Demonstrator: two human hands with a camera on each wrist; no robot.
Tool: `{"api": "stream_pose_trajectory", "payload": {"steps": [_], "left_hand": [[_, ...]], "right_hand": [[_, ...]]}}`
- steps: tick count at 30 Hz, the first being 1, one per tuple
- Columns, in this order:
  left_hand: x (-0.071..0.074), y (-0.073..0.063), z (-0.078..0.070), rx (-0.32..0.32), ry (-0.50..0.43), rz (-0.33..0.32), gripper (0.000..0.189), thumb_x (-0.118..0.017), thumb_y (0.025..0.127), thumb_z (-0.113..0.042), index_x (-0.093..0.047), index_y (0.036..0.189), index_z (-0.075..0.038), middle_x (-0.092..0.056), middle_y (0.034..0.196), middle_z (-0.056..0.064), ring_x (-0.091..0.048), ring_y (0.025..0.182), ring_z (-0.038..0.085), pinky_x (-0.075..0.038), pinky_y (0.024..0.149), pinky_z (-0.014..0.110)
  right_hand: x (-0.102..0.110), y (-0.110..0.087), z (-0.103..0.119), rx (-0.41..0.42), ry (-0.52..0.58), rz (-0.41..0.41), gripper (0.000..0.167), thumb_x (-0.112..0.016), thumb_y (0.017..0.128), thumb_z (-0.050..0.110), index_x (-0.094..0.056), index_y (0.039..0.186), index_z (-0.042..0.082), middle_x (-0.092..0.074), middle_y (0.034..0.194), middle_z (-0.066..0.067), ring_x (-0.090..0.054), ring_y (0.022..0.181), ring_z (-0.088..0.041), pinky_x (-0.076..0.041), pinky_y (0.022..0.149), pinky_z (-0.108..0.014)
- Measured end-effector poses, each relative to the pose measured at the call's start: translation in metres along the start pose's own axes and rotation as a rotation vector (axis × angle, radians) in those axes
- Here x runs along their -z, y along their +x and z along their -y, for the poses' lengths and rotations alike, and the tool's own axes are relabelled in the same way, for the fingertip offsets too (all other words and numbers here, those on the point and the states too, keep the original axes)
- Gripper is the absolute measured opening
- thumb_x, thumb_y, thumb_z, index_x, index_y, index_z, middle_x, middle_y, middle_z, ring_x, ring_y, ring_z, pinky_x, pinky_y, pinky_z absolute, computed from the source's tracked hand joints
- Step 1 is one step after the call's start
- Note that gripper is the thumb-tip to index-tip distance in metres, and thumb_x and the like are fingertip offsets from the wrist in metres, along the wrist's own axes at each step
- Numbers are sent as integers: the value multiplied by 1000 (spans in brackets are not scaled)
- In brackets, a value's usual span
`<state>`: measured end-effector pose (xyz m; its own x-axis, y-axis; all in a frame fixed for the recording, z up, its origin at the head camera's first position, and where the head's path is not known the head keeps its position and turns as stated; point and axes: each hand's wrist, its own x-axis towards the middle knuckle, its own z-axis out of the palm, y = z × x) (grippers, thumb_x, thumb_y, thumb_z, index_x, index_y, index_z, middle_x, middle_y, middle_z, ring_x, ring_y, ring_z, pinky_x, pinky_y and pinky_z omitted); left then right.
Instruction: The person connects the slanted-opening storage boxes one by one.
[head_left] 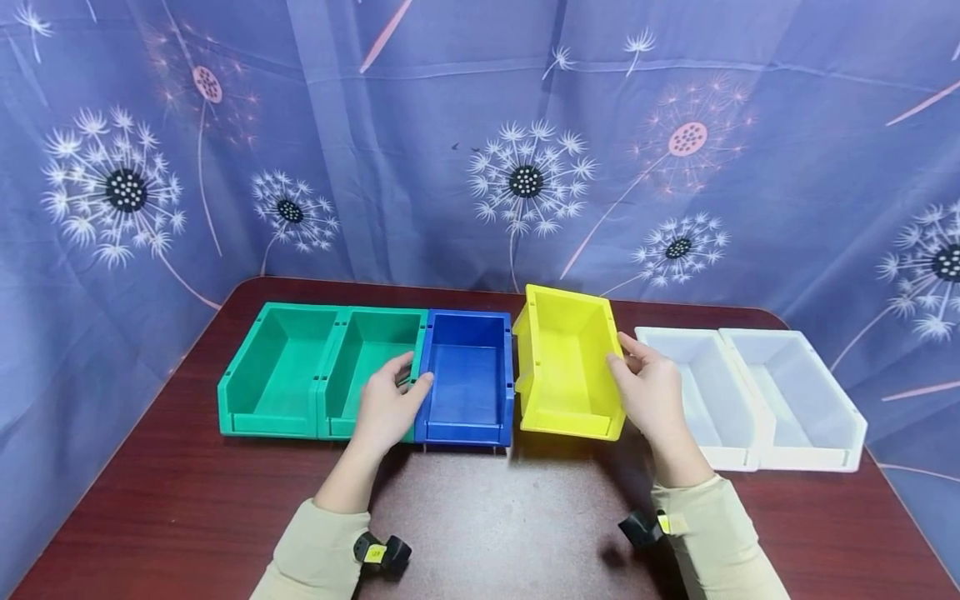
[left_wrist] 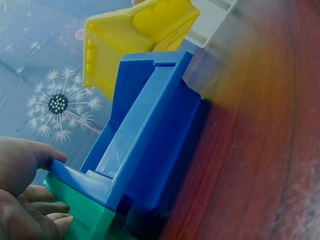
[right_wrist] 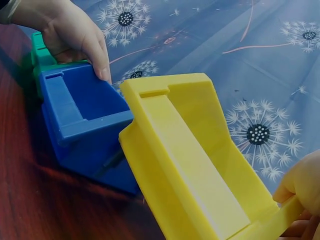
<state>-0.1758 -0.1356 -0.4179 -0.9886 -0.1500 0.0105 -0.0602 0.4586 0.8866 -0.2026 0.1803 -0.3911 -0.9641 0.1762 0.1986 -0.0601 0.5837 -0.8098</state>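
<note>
My right hand [head_left: 654,398] grips the right rim of a yellow bin [head_left: 566,358], thumb inside the wall. The yellow bin is tilted and raised, just right of a blue bin [head_left: 467,379]. My left hand [head_left: 386,408] pinches the meeting walls of the blue bin and the green bin [head_left: 375,346] beside it. In the left wrist view the thumb lies on the blue bin's rim, with the other fingers on the green bin's side. The blue bin stands on the table in line with the green ones.
A second green bin [head_left: 281,367] stands at the far left of the row. Two white bins, a nearer one [head_left: 712,408] and an outer one [head_left: 806,392], stand side by side at the right. Behind the dark red table [head_left: 187,517] hangs a blue dandelion-print curtain [head_left: 420,167].
</note>
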Motion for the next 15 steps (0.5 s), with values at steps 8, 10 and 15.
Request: {"api": "stream_pose_trajectory", "payload": {"steps": [8,10,15], "left_hand": [[-2,-1,-1,-9,1,0,53,-61,91,-25,-48,136,-1,-54,134,18,-54,123,32,-49,95,43],[-3,-1,-1,-10,0,0,53,-61,91,-25,-48,136,-1,-54,135,18,-54,123,32,-49,95,43],[-4,-2,-1,-9,4,2,54,-61,91,-25,-47,137,-1,-53,136,18,-53,124,32,-48,95,43]], "right_hand": [[0,0,1,-15,-1,4,41,-57,92,13,-55,131,-1,-68,101,-28,-70,87,-35,-57,63,-24],[1,-1,1,-9,0,2,41,-57,92,13,-55,131,-1,-68,101,-28,-69,88,-35,-57,64,-25],[2,-2,4,13,-16,-6,41,-57,91,11,-55,130,-3,-66,108,-28,-69,94,-34,-58,67,-28]]}}
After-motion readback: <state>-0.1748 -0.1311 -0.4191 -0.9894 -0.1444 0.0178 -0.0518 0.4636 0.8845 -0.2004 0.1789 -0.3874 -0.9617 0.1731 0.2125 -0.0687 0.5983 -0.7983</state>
